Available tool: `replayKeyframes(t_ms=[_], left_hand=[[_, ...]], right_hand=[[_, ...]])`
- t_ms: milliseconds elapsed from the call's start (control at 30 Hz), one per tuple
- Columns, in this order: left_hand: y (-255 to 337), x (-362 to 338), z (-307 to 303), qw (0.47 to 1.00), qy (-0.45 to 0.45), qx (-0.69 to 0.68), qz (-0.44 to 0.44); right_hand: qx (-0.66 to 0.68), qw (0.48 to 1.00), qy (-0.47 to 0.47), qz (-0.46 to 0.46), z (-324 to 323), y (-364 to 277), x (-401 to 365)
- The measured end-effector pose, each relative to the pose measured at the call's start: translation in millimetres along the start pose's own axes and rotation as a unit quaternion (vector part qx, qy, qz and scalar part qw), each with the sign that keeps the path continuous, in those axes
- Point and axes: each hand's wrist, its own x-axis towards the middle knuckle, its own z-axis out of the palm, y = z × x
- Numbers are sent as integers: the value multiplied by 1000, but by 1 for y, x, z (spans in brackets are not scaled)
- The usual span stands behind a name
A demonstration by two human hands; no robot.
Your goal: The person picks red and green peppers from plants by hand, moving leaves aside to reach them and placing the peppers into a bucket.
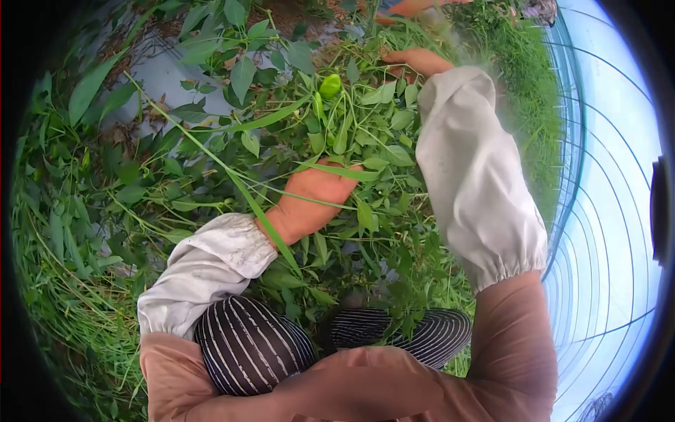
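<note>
The green pepper (329, 86) hangs at 12 o'clock from the left hand (316, 193), at 9 o'clock from the right hand (415, 62) (a bit nearer); the leaves (246, 74) hide both grips, so I cannot tell their state.

left hand (316, 197): in the plant leaves (232, 77), ahead of the knees (253, 344).
pepper (329, 86): among the leaves, beyond the left hand, between both hands.
right hand (416, 62): farthest ahead, right of the pepper, fingers under leaves.
greenhouse wall (605, 211): right of the right arm.
</note>
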Motion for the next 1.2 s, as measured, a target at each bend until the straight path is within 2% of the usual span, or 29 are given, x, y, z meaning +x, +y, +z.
replayKeyframes(t_ms=[33,67,133,167,200,233,333,367,400,467,500,533,600,633,667,700,733,767,800,867,900,967,1033,1067,1100,1133,1200], left_hand=[[1,1,0,1000,19,-9,1],[1,1,-2,1000,21,-7,0],[4,1,-7,999,-28,37,-20],[4,0,-7,999,-28,40,-21],[3,0,-6,998,-37,41,-25],[3,0,-4,998,-45,41,-29],[2,1,-3,999,-25,26,-21],[2,1,-3,999,-22,28,-17],[2,0,-2,999,-37,34,-20],[1,1,-3,998,-46,42,-24],[2,1,-4,998,-49,38,-23],[2,1,-5,998,-55,33,-22],[0,2,-7,998,-46,35,-16],[0,1,-7,998,-42,36,-9],[1,3,-8,998,-48,34,-16],[2,5,-10,1000,-11,19,-9],[2,5,-9,1000,23,4,-4],[0,4,-7,999,31,-16,0],[0,4,-6,1000,22,-20,-6],[1,8,-6,998,38,51,8],[0,7,-4,999,33,42,8],[3,8,-7,999,14,37,4],[6,8,-8,999,-8,33,-2],[7,9,-8,999,1,39,-7],[7,8,-8,999,10,46,-12],[5,6,-7,999,10,48,-13],[0,4,-6,1000,0,22,-8]], right_hand=[[98,995,-11,9,9,9,2],[96,995,-12,7,16,30,16],[280,957,-78,23,22,70,46],[280,956,-80,21,33,57,31],[425,903,-52,34,52,33,1],[559,828,-22,47,63,15,-22],[509,860,8,32,61,-1,-39],[520,851,41,-60,67,-8,-64],[519,852,43,-65,63,-6,-58],[567,823,10,35,55,12,-29],[591,804,58,36,52,39,-8],[665,746,25,7,51,52,-3],[675,732,85,-42,49,38,-30],[674,717,150,-97,50,47,-29],[700,697,98,-118,45,34,-58],[572,766,207,-208,41,30,-78],[720,624,88,-292,30,44,-79],[747,589,77,-298,23,30,-101],[691,641,135,-306,20,12,-122],[598,720,100,-338,15,4,-142],[597,721,101,-337,14,-4,-145],[371,891,-7,-261,24,-27,-145],[136,964,92,-209,69,-71,-149],[137,964,91,-210,80,-71,-140],[-37,938,181,-294,92,-67,-125],[-208,868,263,-366,99,-62,-115],[-199,873,262,-360,99,-68,-118]])
